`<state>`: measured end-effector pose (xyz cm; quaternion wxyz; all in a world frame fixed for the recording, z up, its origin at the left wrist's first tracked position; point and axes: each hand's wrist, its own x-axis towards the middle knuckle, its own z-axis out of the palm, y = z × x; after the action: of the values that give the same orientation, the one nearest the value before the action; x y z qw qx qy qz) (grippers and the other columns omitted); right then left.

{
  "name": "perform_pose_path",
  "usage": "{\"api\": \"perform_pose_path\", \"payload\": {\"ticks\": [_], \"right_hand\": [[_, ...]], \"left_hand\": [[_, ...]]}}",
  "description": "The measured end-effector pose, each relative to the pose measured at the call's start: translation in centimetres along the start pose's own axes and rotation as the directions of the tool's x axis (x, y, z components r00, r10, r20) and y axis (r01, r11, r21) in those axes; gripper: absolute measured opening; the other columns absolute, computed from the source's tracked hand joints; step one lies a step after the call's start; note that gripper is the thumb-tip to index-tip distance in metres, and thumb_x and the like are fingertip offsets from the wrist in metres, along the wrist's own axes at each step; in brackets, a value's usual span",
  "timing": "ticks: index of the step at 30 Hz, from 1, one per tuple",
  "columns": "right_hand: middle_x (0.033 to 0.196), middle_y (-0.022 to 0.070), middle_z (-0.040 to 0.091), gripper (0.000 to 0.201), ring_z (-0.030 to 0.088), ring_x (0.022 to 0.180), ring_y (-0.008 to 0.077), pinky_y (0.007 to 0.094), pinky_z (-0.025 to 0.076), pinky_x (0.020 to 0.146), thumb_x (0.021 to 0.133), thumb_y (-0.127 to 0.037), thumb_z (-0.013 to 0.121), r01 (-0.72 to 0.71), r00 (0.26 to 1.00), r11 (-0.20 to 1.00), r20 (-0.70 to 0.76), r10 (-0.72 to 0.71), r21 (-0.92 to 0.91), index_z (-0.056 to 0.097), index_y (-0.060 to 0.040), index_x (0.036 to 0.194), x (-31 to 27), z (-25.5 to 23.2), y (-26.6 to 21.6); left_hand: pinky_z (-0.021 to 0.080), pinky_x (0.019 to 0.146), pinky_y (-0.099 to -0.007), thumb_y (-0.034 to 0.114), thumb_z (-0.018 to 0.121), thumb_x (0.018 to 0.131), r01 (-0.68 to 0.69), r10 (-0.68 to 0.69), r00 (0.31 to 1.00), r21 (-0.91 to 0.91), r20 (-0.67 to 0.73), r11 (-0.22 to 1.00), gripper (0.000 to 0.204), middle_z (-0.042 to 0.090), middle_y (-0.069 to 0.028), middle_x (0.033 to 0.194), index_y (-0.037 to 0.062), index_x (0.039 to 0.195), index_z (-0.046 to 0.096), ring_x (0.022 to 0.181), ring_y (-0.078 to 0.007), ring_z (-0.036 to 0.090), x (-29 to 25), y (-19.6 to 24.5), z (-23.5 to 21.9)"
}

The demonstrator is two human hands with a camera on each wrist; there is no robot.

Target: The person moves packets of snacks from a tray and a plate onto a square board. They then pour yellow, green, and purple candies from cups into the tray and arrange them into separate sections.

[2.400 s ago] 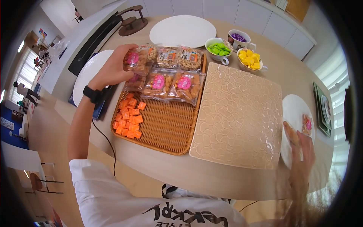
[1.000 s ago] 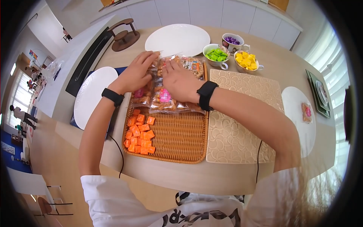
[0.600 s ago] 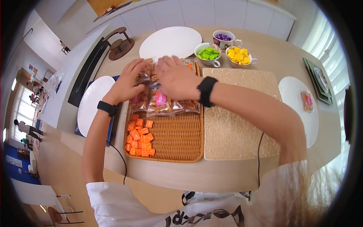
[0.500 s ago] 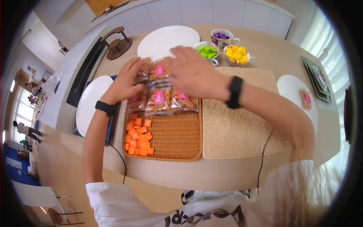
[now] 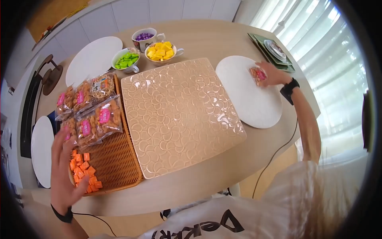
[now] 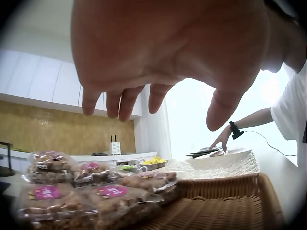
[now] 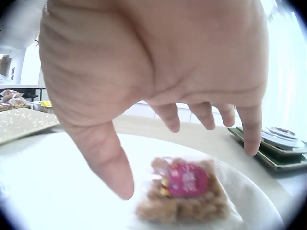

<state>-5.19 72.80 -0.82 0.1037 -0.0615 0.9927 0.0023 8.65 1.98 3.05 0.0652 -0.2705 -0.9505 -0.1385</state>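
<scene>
Right hand (image 7: 158,72) fingers spread just above snack pack (image 7: 184,191); contact hard to judge. Pack blurred, clear wrap, pink label, brown pieces, on far edge of white plate (image 5: 246,95). Bare plate toward tray (image 5: 179,115). Left hand (image 5: 63,171) open, fingers wide, over basket (image 5: 115,159), holding nothing.
</scene>
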Motion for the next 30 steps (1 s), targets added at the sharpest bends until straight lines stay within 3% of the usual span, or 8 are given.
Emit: {"api": "perform_pose_path", "payload": {"ticks": [1,3,5,15,21,23,27,30], "right_hand": [[0.146,0.0226,0.049,0.092,0.047,0.137,0.0376,0.0409,0.037,0.117,0.065,-0.018,0.082,0.041,0.995,0.995,0.089,-0.049,0.090,0.046,-0.0018,0.148,-0.4,0.8,0.4],[0.143,0.0209,0.052,0.089,0.050,0.135,0.0356,0.0393,0.039,0.116,0.065,-0.017,0.083,0.077,0.993,0.984,-0.099,-0.062,0.159,0.048,-0.0016,0.145,-0.8,3.4,1.1],[0.128,0.0195,0.061,0.073,0.060,0.116,0.0390,0.0424,0.048,0.104,0.073,-0.019,0.077,0.179,0.946,0.978,-0.293,-0.140,0.110,0.054,-0.0030,0.140,-1.2,4.5,0.7],[0.094,0.0193,0.067,0.049,0.063,0.093,0.0376,0.0485,0.052,0.085,0.081,-0.015,0.065,0.097,0.959,0.978,-0.245,-0.142,-0.186,0.062,-0.0001,0.127,-3.7,3.9,-8.1],[0.081,0.0194,0.066,0.035,0.062,0.071,0.0385,0.0457,0.050,0.071,0.089,-0.013,0.062,0.019,0.960,0.997,-0.279,0.004,0.079,0.063,0.0011,0.122,-3.5,1.6,-8.8],[0.084,0.0194,0.068,0.032,0.063,0.071,0.0379,0.0441,0.048,0.066,0.091,-0.013,0.064,0.129,0.881,0.966,-0.473,-0.008,0.224,0.063,-0.0002,0.121,-3.2,0.1,-12.1],[0.089,0.0191,0.069,0.034,0.066,0.076,0.0371,0.0438,0.051,0.069,0.090,-0.012,0.065,0.315,0.828,0.926,-0.537,-0.161,0.209,0.063,-0.0015,0.123,-2.9,-3.3,-23.3],[0.093,0.0190,0.070,0.039,0.069,0.080,0.0355,0.0428,0.054,0.075,0.090,-0.008,0.066,0.593,0.657,0.805,-0.572,-0.492,-0.011,0.061,-0.0017,0.128,-1.4,-4.3,-30.8]], "left_hand": [[0.025,0.123,-0.0561,0.035,0.069,0.085,-0.063,0.064,0.997,-0.009,0.031,0.998,0.079,0.038,-0.0233,0.159,0.0042,0.152,0.044,0.151,-0.0435,0.031,-0.4,1.1,0.0],[0.027,0.121,-0.0583,0.032,0.074,0.081,-0.015,0.016,1.000,-0.027,0.021,1.000,0.080,0.041,-0.0248,0.156,0.0021,0.149,0.046,0.148,-0.0448,0.036,-0.7,3.7,-0.3],[0.029,0.120,-0.0580,0.028,0.076,0.081,-0.112,0.120,0.990,-0.110,0.070,0.988,0.076,0.045,-0.0243,0.152,0.0019,0.147,0.048,0.144,-0.0453,0.041,0.1,5.5,-0.2],[0.033,0.119,-0.0560,0.027,0.076,0.088,-0.207,0.220,0.975,-0.219,0.039,0.954,0.064,0.052,-0.0209,0.144,0.0022,0.142,0.052,0.138,-0.0416,0.048,3.5,8.9,3.7],[0.032,0.120,-0.0546,0.026,0.073,0.091,-0.175,0.192,0.981,-0.278,0.035,0.944,0.057,0.054,-0.0200,0.142,0.0020,0.138,0.055,0.137,-0.0406,0.048,3.3,7.4,4.5],[0.033,0.120,-0.0544,0.027,0.073,0.091,-0.176,0.190,0.982,-0.295,0.020,0.939,0.056,0.054,-0.0200,0.142,0.0022,0.138,0.056,0.137,-0.0409,0.048,3.1,6.7,5.1],[0.033,0.119,-0.0547,0.027,0.073,0.091,-0.160,0.174,0.984,-0.296,0.022,0.942,0.056,0.051,-0.0203,0.145,0.0029,0.139,0.055,0.139,-0.0413,0.046,3.0,5.7,4.9],[0.032,0.119,-0.0551,0.027,0.073,0.091,-0.091,0.083,0.996,-0.213,-0.045,0.973,0.058,0.045,-0.0218,0.151,0.0039,0.141,0.053,0.143,-0.0432,0.040,2.6,5.1,4.6]]}}
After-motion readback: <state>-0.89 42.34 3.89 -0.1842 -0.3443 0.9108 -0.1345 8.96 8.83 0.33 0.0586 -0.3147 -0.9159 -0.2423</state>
